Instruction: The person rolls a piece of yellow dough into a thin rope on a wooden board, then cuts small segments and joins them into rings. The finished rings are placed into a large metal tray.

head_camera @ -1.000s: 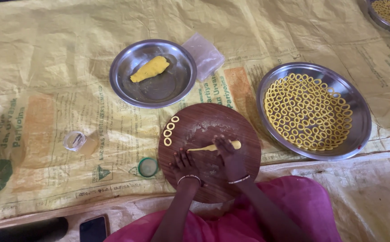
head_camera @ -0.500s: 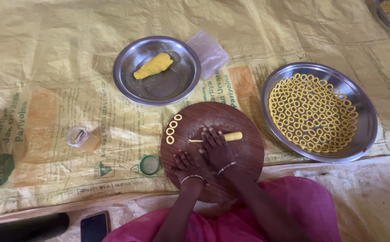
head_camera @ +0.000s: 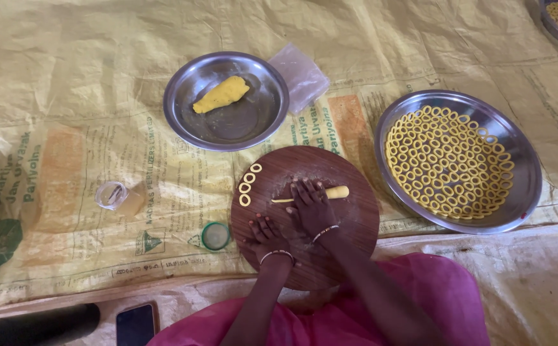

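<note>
Thin yellow dough rope [head_camera: 320, 194] lies on the round dark wooden board [head_camera: 349, 224], long axis left-right, thick end to the right, thin tail to the left. Right hand [head_camera: 311, 208] sits flat on its middle, fingers extended, pressing rather than gripping. Left hand [head_camera: 267, 234] rests open on the board nearer the body, holds nothing, just short of the rope. Right hand is nearer. Four small yellow dough rings [head_camera: 249, 184] sit at the board's left edge, apart from both hands. Large steel plate of finished rings [head_camera: 522, 192] off to the right.
</note>
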